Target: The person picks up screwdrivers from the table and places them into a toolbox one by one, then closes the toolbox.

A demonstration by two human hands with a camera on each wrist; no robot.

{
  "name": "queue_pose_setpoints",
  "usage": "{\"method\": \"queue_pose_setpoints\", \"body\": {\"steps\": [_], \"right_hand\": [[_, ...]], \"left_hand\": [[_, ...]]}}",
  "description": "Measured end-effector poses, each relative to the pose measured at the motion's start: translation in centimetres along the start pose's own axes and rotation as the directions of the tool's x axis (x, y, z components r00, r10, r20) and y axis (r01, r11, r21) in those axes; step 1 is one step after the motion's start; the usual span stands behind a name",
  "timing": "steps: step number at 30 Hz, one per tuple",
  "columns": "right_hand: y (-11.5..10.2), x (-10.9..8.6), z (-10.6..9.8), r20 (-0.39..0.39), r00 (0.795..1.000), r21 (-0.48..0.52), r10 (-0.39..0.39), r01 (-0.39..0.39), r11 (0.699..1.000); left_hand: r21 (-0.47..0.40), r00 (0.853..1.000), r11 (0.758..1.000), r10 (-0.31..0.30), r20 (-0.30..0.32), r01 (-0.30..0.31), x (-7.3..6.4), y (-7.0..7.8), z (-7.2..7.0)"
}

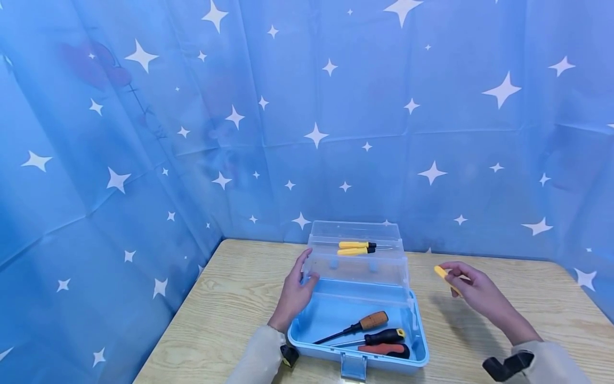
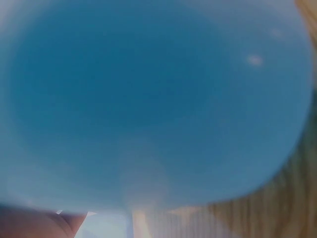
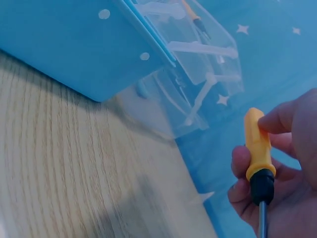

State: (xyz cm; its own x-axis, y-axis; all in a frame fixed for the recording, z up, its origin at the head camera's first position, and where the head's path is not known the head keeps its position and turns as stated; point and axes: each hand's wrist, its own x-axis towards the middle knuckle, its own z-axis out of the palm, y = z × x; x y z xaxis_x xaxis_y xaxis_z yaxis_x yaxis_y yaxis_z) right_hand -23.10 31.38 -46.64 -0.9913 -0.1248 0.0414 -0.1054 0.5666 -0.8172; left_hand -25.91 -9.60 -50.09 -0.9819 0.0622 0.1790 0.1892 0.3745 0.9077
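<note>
A light-blue toolbox (image 1: 421, 333) stands with its clear lid and tray (image 1: 355, 271) raised at the back. My left hand (image 1: 295, 293) grips the left edge of the clear part between thumb and fingers. To the right of the box, my right hand (image 1: 472, 290) pinches a small screwdriver (image 3: 258, 144) with a yellow handle, black collar and metal shaft, held above the table. Two more yellow-handled screwdrivers (image 1: 354, 251) lie in the clear tray. In the box bottom are a screwdriver with a wooden handle (image 1: 374, 320), a black-handled one (image 1: 385, 336) and a red-handled one (image 1: 384, 349).
The box rests on a wood-grain table (image 1: 230, 298), its latch (image 1: 353, 367) hanging at the front. Behind and to the left hangs a blue curtain (image 1: 268, 122) with white stars. A blurred blue surface (image 2: 148, 99) covers most of the left wrist view.
</note>
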Motion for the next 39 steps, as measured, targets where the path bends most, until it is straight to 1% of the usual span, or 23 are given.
{"method": "queue_pose_setpoints", "body": {"steps": [8,15,24,35,39], "right_hand": [[-0.1,0.3,0.1,-0.009,1.000,-0.002,-0.016,0.016,1.000],[-0.8,0.6,0.1,-0.008,1.000,-0.016,-0.020,0.020,1.000],[-1.5,1.2,0.2,-0.030,0.999,-0.046,-0.045,0.043,0.998],[-2.7,1.8,-0.3,-0.029,0.994,-0.079,-0.107,0.104,0.991],[-3.4,2.0,-0.4,-0.025,0.993,-0.080,-0.117,0.115,0.990]], "left_hand": [[-0.002,1.000,1.000,-0.003,0.004,0.003,0.0,0.0,-0.1],[-0.004,1.000,1.000,-0.003,0.000,0.003,0.1,0.1,-0.1],[0.006,1.000,1.000,-0.007,-0.010,0.007,0.3,0.0,0.0],[-0.005,1.000,1.000,-0.011,-0.004,0.011,0.3,-0.1,0.0],[-0.006,1.000,1.000,-0.007,-0.005,0.007,0.2,-0.1,0.0]]}}
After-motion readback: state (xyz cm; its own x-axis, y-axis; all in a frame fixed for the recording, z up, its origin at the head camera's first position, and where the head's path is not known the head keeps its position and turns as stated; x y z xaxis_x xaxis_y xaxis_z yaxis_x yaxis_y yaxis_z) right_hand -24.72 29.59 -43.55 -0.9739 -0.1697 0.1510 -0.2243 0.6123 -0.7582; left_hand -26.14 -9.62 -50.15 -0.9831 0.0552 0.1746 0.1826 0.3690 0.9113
